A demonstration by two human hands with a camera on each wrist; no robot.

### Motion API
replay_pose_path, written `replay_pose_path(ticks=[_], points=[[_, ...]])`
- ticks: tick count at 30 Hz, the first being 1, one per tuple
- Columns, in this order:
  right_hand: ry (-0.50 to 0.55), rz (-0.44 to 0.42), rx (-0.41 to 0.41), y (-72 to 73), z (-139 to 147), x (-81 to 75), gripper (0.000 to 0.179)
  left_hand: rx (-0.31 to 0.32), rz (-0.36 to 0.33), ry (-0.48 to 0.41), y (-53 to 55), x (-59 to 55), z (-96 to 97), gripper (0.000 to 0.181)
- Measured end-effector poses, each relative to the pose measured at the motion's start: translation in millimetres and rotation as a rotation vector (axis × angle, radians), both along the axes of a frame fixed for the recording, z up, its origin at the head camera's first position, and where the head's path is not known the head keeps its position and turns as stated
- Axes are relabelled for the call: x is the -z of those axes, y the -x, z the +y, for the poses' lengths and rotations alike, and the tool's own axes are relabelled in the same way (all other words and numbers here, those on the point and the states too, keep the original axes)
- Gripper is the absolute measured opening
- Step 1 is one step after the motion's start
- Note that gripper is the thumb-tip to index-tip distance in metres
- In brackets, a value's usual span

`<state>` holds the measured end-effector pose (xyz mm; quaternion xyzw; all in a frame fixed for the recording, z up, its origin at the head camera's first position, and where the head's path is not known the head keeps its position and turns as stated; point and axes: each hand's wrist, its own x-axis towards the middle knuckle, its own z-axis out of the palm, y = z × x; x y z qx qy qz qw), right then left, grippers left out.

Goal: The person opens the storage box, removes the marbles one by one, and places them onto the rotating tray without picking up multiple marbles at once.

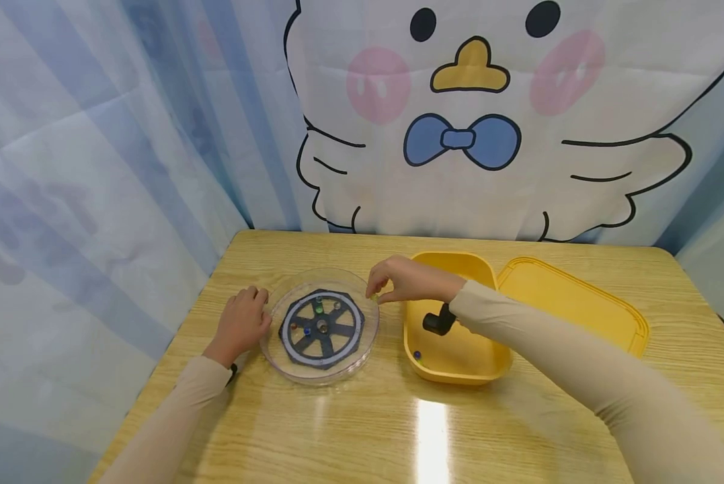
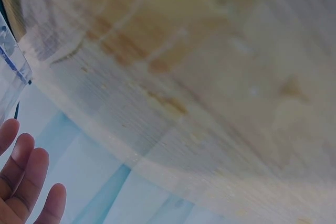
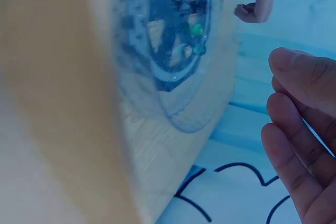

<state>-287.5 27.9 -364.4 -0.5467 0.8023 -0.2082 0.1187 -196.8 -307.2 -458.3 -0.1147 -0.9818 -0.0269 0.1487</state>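
Observation:
My right hand (image 1: 405, 279) is at the right rim of a clear round plastic dish (image 1: 269, 349), thumb and fingertips together on a small yellow marble (image 1: 374, 298). In the right wrist view its bent fingers (image 3: 286, 142) hide the marble. At the dish's left side, my left hand (image 1: 240, 325) has its fingers loosely bent by the rim. The left wrist view shows the left fingers (image 2: 32, 179) slightly apart. In the dish lies a black wheel shape with spokes (image 1: 340, 329). On it sit several marbles, among them a green marble (image 1: 319, 309), a blue marble (image 1: 307, 331) and a red marble (image 1: 294, 327).
Under my right forearm stands a yellow plastic box (image 1: 458, 378) with a dark blue marble (image 1: 417, 355) near its front left corner. Its yellow lid (image 1: 570, 302) lies to the right. A printed curtain (image 1: 458, 195) hangs behind the wooden table (image 1: 362, 430).

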Motion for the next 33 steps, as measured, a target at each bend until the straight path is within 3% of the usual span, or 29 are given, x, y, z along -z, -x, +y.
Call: replay_pose_path(ticks=[14, 33], points=[[-0.029, -0.103, 0.004, 16.6, -60, 23.2, 0.013, 0.009, 0.009, 0.007, 1.7, -0.8, -1.3, 0.011], [-0.185, -0.150, -0.007, 17.3, -85, 43.0, 0.012, 0.016, 0.020, 0.025, 1.7, -0.2, -2.4, 0.010]])
